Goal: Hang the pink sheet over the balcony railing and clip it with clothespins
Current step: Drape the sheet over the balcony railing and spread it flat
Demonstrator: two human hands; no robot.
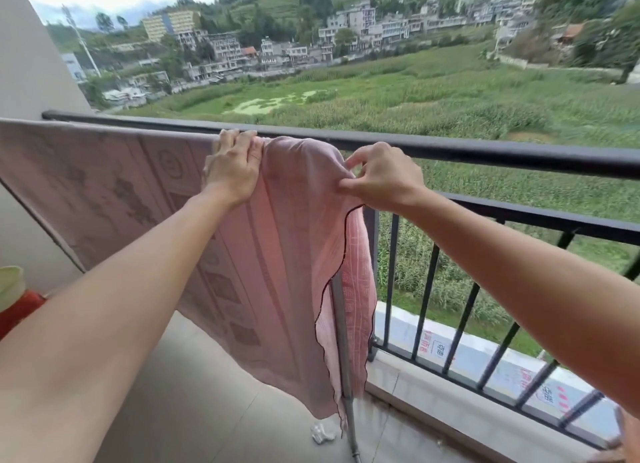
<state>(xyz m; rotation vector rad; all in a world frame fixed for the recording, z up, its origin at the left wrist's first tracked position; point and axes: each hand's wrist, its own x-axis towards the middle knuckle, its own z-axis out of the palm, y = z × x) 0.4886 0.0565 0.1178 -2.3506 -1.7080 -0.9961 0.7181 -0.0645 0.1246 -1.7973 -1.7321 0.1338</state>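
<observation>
The pink sheet (277,255) hangs over the black balcony railing (485,151), spread along it to the left with a faint printed pattern. Its right end droops in a bunched fold with a dark scalloped edge. My left hand (232,172) lies on top of the sheet at the rail, fingers curled over the fabric. My right hand (381,178) pinches the sheet's bunched right corner between thumb and fingers, just below the top rail. No clothespin is visible.
A grey pole (344,358) stands behind the hanging end of the sheet. A small white crumpled thing (322,433) lies on the tiled floor. A red and pale green container (14,300) sits at the left edge. Vertical black bars (426,296) run below the rail; fields lie beyond.
</observation>
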